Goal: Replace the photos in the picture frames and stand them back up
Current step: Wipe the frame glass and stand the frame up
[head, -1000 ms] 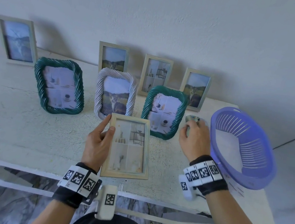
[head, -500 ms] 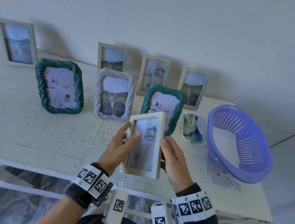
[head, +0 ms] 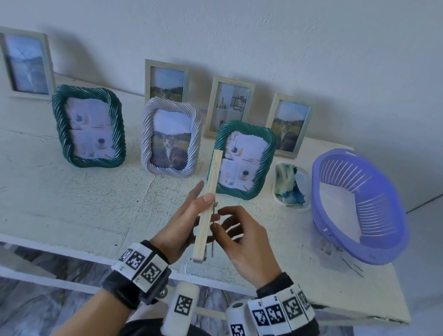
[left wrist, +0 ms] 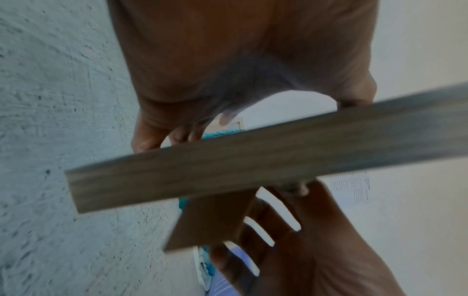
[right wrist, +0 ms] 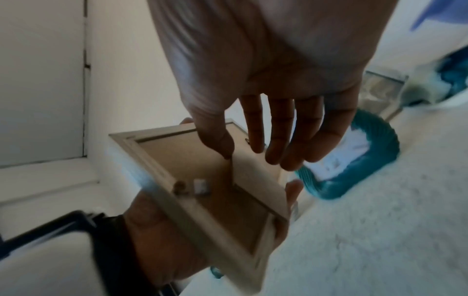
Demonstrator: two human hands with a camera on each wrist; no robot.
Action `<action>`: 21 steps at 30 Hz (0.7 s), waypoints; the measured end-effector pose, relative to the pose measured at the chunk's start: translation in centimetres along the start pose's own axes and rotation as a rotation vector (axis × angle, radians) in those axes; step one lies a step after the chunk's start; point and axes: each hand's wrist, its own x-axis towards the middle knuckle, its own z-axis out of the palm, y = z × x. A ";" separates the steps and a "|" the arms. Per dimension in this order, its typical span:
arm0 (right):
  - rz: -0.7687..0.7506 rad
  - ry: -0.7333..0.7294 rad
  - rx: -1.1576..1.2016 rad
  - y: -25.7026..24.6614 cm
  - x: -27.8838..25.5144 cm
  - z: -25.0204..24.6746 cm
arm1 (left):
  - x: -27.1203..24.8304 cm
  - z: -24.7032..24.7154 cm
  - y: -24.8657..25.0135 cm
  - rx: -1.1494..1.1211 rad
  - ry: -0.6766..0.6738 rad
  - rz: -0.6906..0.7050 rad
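Observation:
I grip a light wooden picture frame [head: 210, 194] in my left hand [head: 195, 214], thumb on its near edge, above the table's front part. It stands edge-on in the head view, its back facing right. My right hand [head: 232, 224] is at that back with loosely spread fingers. In the right wrist view the brown backing [right wrist: 177, 160] shows, and my right thumb tip [right wrist: 224, 148] touches the edge of the fold-out stand leg [right wrist: 255, 180]. The left wrist view shows the frame's edge [left wrist: 253, 164] and the leg [left wrist: 212, 220] sticking out. The photo side is hidden.
Two green rope frames [head: 88, 126] [head: 243, 159] and a white one [head: 170, 137] stand mid-table, with several wooden frames [head: 230, 105] against the wall. A small dish with a blue-green cloth [head: 291, 187] and a purple basket [head: 359, 205] sit right. The table edge [head: 67, 247] is close below my hands.
The wooden frame lay flat under my left hand; it has been lifted and turned edge-on. My right hand left the dish and came to the frame's back.

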 end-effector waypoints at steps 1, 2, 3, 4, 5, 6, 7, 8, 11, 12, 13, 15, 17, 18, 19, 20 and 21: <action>-0.036 0.023 -0.087 0.1 0.1 -0.4 | 0.1 -0.2 -0.1 0.014 0.011 0.006; -0.090 0.059 -0.194 0.2 0.2 -0.8 | 0.0 -0.2 0.0 0.025 0.011 0.005; -0.148 0.099 -0.316 0.3 0.3 -1.2 | 0.1 -0.3 -0.1 0.039 0.013 0.001; -0.198 0.141 -0.449 0.4 0.4 -1.6 | 0.0 -0.4 -0.1 0.057 0.019 -0.001; -0.228 0.184 -0.579 0.3 0.6 -1.9 | 0.0 -0.5 -0.1 0.079 0.031 0.001; -0.226 0.217 -0.688 0.3 0.7 -2.0 | 0.0 -0.4 0.0 0.095 0.044 0.003; -0.200 0.241 -0.757 0.2 0.6 -2.0 | 0.1 -0.4 0.0 0.106 0.056 0.010; -0.159 0.246 -0.759 0.0 0.5 -1.7 | 0.2 -0.3 0.0 0.114 0.067 0.022; 0.025 0.162 -0.248 -0.6 0.2 -0.7 | 0.2 0.2 0.3 0.161 0.091 0.062; 0.105 0.151 0.006 -1.1 0.2 -0.5 | 0.2 0.2 0.2 0.180 0.094 0.082; 0.188 0.155 0.228 -1.7 0.3 -0.5 | 0.1 0.1 0.2 0.191 0.103 0.104; 0.358 0.161 0.515 -2.2 0.5 -0.7 | 0.0 -0.3 0.3 0.155 0.148 0.126; 0.493 0.177 0.642 -1.6 1.0 -1.0 | -0.1 -0.8 0.7 0.069 0.195 0.110; 0.523 0.175 0.655 -1.1 1.2 -1.2 | -0.2 -0.9 1.2 0.017 0.204 0.091; 0.536 0.161 0.671 -0.8 1.3 -1.3 | -0.3 -1.2 1.7 -0.030 0.205 0.054; 0.529 0.137 0.686 -0.3 1.3 -1.5 | -0.3 -1.3 2.1 -0.066 0.192 0.004; 0.519 0.111 0.690 -0.3 1.3 -1.6 | -0.4 -1.6 2.4 -0.084 0.170 -0.049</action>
